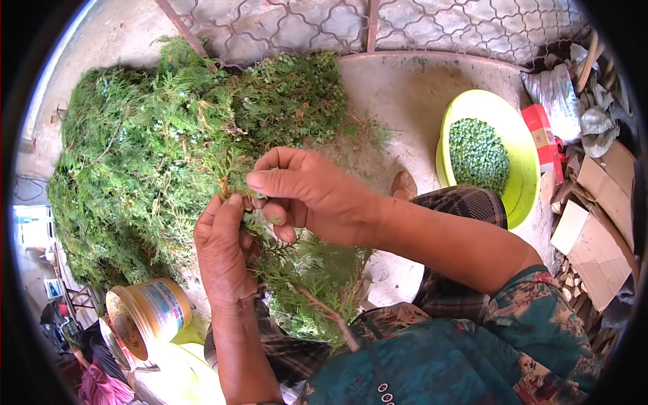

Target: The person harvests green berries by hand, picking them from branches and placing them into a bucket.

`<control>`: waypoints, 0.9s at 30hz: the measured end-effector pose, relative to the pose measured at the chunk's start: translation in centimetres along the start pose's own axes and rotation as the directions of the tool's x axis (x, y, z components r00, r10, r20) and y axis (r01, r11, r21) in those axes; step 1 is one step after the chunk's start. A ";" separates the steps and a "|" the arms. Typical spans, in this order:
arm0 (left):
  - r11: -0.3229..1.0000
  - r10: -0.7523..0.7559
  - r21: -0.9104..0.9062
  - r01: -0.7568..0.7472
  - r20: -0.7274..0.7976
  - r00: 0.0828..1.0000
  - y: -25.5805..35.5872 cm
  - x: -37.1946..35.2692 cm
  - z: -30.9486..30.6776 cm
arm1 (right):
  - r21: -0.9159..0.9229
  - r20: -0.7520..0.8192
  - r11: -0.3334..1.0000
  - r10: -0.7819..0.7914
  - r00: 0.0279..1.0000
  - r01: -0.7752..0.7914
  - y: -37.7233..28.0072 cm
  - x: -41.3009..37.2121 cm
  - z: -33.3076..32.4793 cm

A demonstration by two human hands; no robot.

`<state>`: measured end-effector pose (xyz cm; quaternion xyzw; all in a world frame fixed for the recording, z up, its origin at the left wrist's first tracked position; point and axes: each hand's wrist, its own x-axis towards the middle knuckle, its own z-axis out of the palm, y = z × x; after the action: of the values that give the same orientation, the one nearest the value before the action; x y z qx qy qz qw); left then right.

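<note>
Head view: feathery green sprig, woody stem

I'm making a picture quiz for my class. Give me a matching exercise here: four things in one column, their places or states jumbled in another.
1. yellow-green plastic basin
2. leafy green conifer sprig
3. pile of green cuttings
4. round labelled plastic jar

A. on its side, lower left
B. gripped by left hand and right hand
C. holds small green berries
D. heaped, upper left

Pairs: 1-C, 2-B, 3-D, 4-A
</note>
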<state>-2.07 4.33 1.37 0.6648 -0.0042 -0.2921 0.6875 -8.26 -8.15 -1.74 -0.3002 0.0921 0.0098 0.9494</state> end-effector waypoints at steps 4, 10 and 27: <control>0.947 -0.091 -0.296 0.122 0.118 0.989 0.0 0.0 -0.8 | 0.407 0.181 0.900 0.089 0.979 -0.157 -0.1 0.1 -0.6; 0.958 -0.039 -0.280 0.060 0.081 0.996 -0.3 0.1 -0.5 | 0.161 0.097 0.987 -0.016 0.995 0.000 -2.6 -0.5 0.8; 0.987 0.038 -0.156 -0.037 0.004 0.999 -0.8 -0.1 0.1 | -0.625 -0.059 0.780 -0.085 0.995 0.029 -0.8 -0.7 1.4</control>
<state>-2.46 4.35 0.72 0.6078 0.0040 -0.2809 0.7428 -8.62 -7.96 -0.06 -0.5996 0.1141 -0.0016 0.7921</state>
